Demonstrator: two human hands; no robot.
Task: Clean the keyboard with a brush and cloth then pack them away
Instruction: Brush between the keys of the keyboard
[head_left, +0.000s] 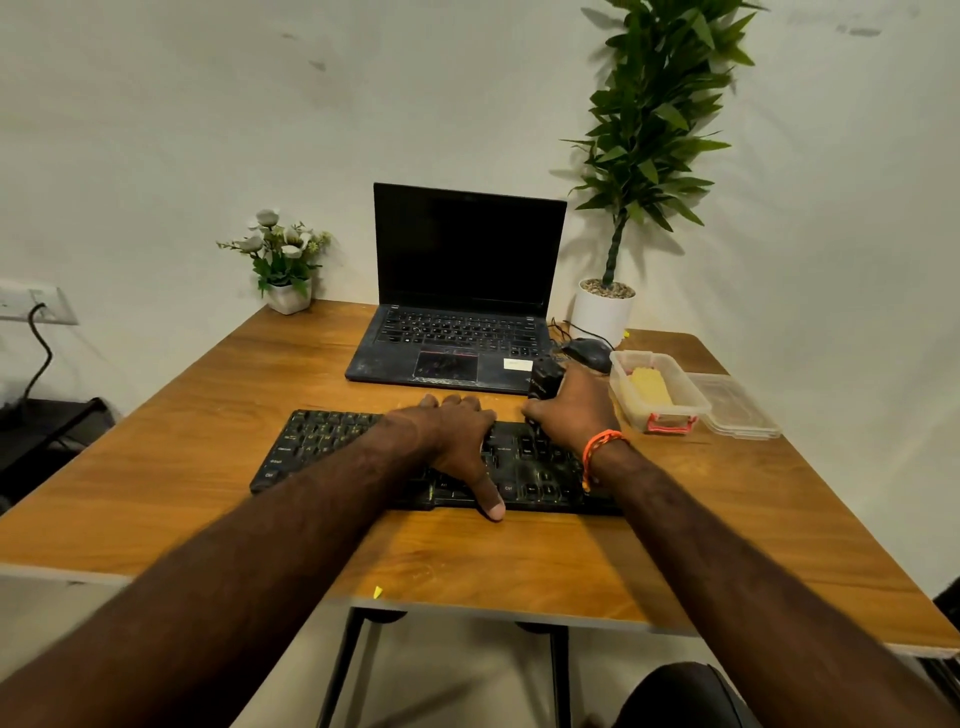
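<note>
A black keyboard (332, 441) lies across the middle of the wooden table (208, 395). My left hand (457, 441) rests flat on its centre, fingers spread over the far edge and thumb at the near edge. My right hand (571, 410) grips a black brush (545, 376) at the keyboard's far right end; its bristles are hidden under the hand. A clear plastic box (696, 405) to the right holds a yellow cloth (649, 387).
The box's lid (743, 405) lies beside it on the right. An open black laptop (457, 291) stands behind the keyboard, with a mouse (589, 351) beside it. A small flower pot (288, 296) and a tall potted plant (605, 312) stand at the back.
</note>
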